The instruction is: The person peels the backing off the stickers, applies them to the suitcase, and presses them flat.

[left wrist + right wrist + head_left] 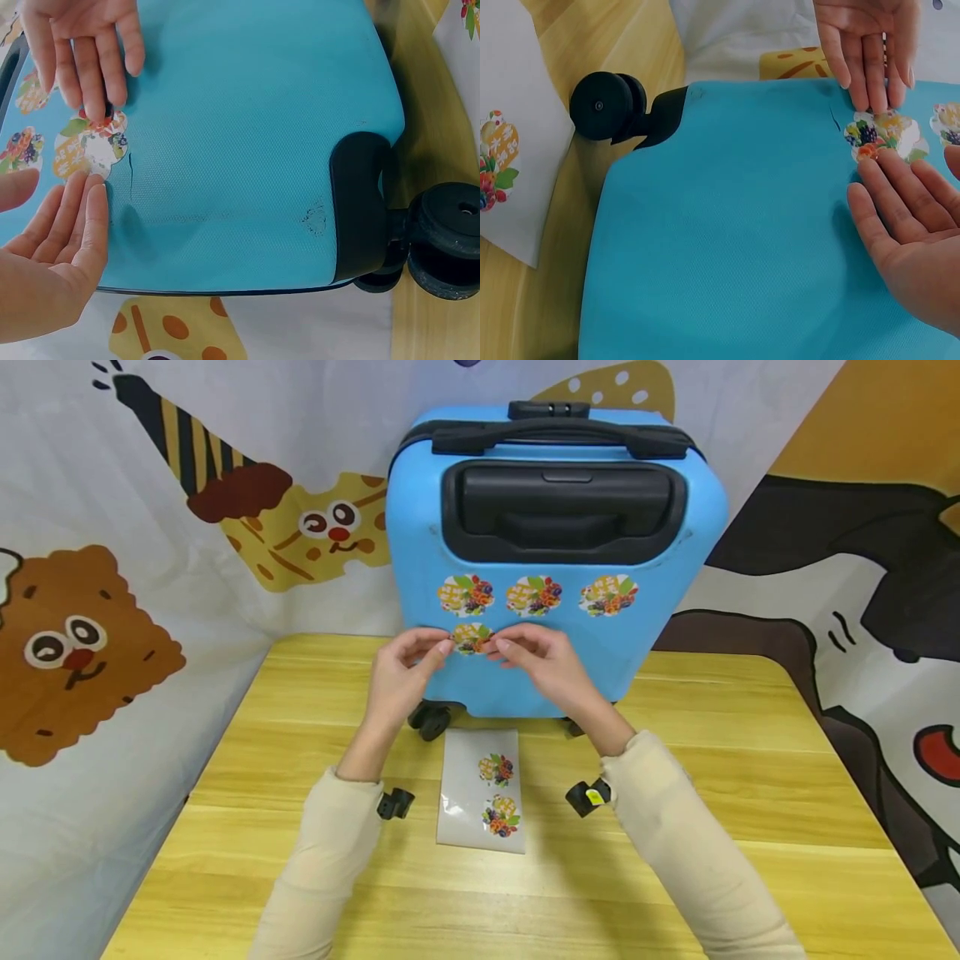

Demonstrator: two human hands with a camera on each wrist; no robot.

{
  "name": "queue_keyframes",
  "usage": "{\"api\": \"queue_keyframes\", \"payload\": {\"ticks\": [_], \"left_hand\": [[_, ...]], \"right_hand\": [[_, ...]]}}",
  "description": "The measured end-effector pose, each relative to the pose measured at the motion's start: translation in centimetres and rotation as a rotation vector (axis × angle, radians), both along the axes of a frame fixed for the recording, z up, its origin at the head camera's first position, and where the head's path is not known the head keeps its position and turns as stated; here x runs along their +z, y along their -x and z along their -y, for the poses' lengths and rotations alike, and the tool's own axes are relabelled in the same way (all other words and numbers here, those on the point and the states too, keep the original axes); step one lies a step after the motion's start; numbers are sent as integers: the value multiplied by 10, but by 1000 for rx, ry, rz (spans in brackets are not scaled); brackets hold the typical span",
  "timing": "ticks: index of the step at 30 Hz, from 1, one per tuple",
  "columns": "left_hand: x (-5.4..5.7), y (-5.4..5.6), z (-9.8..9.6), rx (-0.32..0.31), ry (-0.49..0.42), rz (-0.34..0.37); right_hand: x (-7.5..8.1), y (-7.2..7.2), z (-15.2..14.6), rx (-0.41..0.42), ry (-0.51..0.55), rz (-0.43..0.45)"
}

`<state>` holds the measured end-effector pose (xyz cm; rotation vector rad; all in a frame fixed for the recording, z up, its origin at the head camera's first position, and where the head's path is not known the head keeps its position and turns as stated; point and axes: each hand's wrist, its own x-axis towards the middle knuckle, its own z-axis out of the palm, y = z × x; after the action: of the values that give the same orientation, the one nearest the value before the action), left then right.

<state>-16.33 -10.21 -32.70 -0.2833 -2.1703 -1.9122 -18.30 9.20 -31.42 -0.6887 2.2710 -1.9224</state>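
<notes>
A blue suitcase stands on the table, its black handle recess facing me. Three round fruit stickers sit in a row below the recess, one of them the middle sticker. Under the left one, another fruit sticker lies against the shell, with glare on it in both wrist views. My left hand touches its left edge with extended fingertips, and the thumb stands apart from them. From the other side, my right hand rests its fingertips on the right edge, its fingers also nearly straight.
A white sticker sheet with two fruit stickers lies on the wooden table in front of the suitcase. Black caster wheels support the case. Behind it hangs a cartoon-printed cloth.
</notes>
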Motion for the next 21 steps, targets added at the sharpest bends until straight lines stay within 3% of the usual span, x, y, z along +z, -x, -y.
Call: {"api": "queue_keyframes", "payload": {"ticks": [5, 14, 21], "left_hand": [[0, 0, 0, -4, 9, -3], [-1, 0, 1, -13, 16, -3], [-1, 0, 2, -19, 11, 4]], "right_hand": [[-1, 1, 0, -8, -21, 27], [-5, 1, 16, 85, -51, 48], [-11, 4, 16, 74, -79, 78]]}}
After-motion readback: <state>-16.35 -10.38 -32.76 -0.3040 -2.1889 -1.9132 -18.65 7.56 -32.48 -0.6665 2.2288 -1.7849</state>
